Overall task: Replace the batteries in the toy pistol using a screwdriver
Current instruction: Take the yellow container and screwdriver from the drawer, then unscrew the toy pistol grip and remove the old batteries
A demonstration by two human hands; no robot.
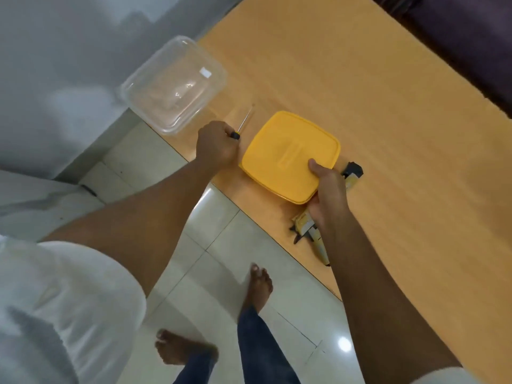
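Note:
My left hand [216, 146] grips the dark handle of a screwdriver [243, 123] near the table's left edge, its thin metal shaft pointing away and to the right. My right hand [328, 189] holds a square yellow lid [288, 153] by its near right corner, thumb on top. Under that hand and forearm lies the toy pistol [304, 224], yellow and grey with black parts, flat on the wooden table [388, 134]; my hand hides its middle. I see no batteries.
A clear plastic container [174, 83] stands at the table's far left corner, overhanging the edge. A dark sofa [471, 37] borders the table's far right side. Pale floor tiles and my bare feet lie below the near table edge.

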